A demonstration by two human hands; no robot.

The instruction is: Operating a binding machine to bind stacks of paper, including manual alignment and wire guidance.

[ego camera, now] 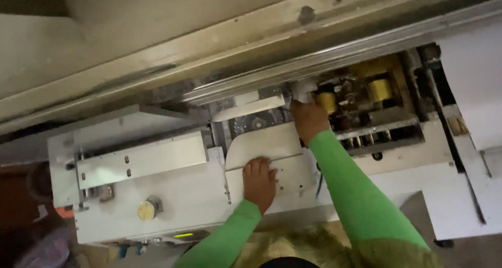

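The left hand [259, 180], in a bright green sleeve, lies flat and palm-down on the smooth white plate [272, 158] of the machine, fingers together and pointing far, gripping nothing. That plate has a rounded far-left edge and small screw heads dotting its near part. The right hand [308, 119] reaches further in, its fingers curled around a small white piece [305, 90] at the edge of the open mechanism; how tightly it grips cannot be told. Just right of that hand sit two yellow cylindrical rollers [380, 89] among dark metal parts, crowded close with little room around the fingers. To the left, a boxy white housing [141, 161] with a flat screwed-on panel carries a round pale-yellow knob [147, 210] near its near edge. A long dull metal rail [334, 53] runs diagonally along the far side.
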